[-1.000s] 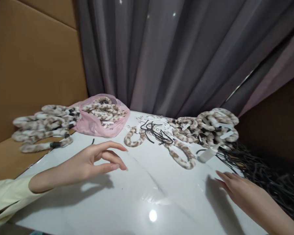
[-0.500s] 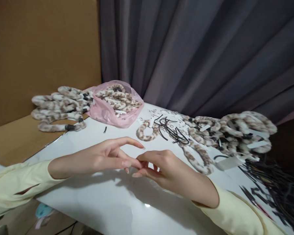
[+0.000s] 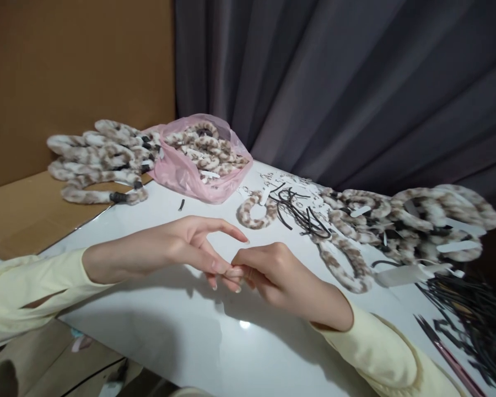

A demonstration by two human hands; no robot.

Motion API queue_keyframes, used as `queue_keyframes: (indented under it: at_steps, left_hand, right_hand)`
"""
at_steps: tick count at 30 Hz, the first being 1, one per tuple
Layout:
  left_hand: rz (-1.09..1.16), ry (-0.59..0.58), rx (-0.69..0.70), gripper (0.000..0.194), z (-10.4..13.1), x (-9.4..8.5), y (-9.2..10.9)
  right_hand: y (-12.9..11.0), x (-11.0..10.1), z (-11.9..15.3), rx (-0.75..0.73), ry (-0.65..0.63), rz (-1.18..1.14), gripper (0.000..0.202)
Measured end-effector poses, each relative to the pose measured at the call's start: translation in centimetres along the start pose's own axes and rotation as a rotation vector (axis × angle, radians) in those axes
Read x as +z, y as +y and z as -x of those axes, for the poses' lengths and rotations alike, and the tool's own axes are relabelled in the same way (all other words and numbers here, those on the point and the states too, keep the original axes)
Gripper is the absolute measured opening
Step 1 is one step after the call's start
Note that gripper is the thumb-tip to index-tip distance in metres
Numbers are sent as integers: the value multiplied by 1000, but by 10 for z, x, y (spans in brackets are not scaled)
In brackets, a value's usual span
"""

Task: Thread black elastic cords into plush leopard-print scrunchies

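My left hand (image 3: 190, 248) is held over the white table, its index finger stretched out and its thumb pressed toward the middle fingers. Against those fingertips, my right hand (image 3: 273, 273) pinches with thumb and index finger, the other fingers curled under. Whatever lies between the touching fingertips is hidden or too small to name. Just beyond the hands lie a small furry brown-and-white ring (image 3: 254, 220) with a white tag and a tangle of black cords (image 3: 303, 212). A larger furry loop (image 3: 347, 264) rests beyond my right wrist.
A pink plastic bag (image 3: 182, 176) holds furry loops, with more furry loops (image 3: 95, 154) beside it on cardboard. At right are a furry pile (image 3: 434, 215), a white bottle (image 3: 409, 274), tweezers (image 3: 446, 353) and many black strips (image 3: 475, 314). A short black piece (image 3: 182, 205) lies near the bag.
My right thumb and index finger have closed into a pinch at my left fingertips. The view has shifted slightly, and both hands stay close together above the table.
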State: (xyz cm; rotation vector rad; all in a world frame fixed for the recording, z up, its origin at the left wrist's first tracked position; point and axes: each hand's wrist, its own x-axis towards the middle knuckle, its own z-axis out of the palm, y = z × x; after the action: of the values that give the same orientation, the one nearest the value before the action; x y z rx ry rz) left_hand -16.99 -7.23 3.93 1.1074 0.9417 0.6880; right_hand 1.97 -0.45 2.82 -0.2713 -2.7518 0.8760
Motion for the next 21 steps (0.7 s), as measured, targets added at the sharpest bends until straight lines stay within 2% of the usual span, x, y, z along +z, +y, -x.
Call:
queue_keyframes:
  at_steps: [4, 12, 17, 21]
  left_hand:
    - [41, -7, 22, 46, -3, -3, -1]
    - [23, -29, 40, 46, 1, -3, 3]
    - [-11, -2, 10, 46, 3, -2, 4]
    - [-54, -5, -15, 49, 2, 0, 4]
  right_hand:
    - [4, 0, -2, 5, 46, -65, 20]
    - [0, -19, -2, 152, -147, -344, 23]
    - [-3, -22, -1, 139, -237, -331, 21]
    - [-5, -17, -1, 103, -226, -221, 20]
